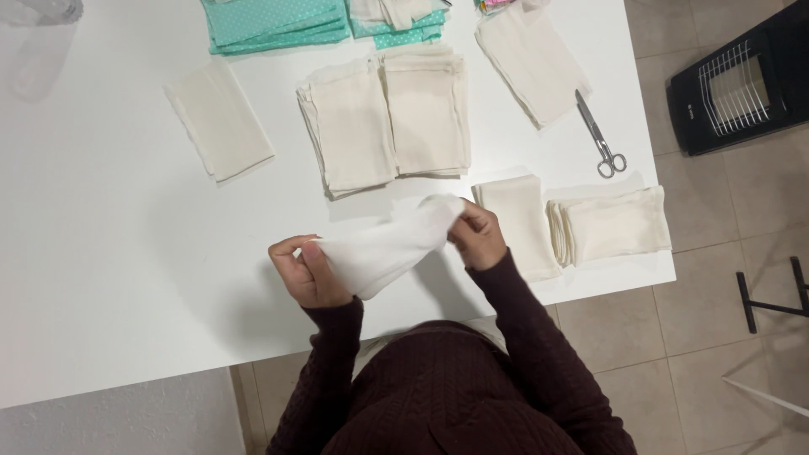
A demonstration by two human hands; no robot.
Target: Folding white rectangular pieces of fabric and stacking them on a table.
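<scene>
At the far left of the white table (101,253) a blurred clear container (42,42) is sitting by the top corner, and to its right a single folded cream cloth (221,120) is lying flat and at a slant, well apart from everything else. Above it, at the far edge, a stack of teal dotted fabric (278,24) is running partly out of view. Nearer the person, the left hand (308,271) is curling shut around one end of a thin white cloth (383,246), thumb and fingers pinching it, while the cloth is stretching up and to the right, held off the table just in front of the person's dark knitted sweater (438,388). Beyond it, two thick stacks of cream cloth (383,118) are lying side by side and touching, with bare table between them and the held piece. The right hand (479,236) is pinching the cloth's other end with its fingertips closed, just beside a folded cream piece (518,219) whose near edge the right forearm is partly covering. Further right, a sideways pile of folded cream cloths (611,226) is resting near the table's corner. Behind these, another folded cream stack (533,63) is lying at a slant, and metal scissors (600,135) are lying shut just beside it. Off the table, a black heater (742,80) is standing on the tiled floor (674,337).
</scene>
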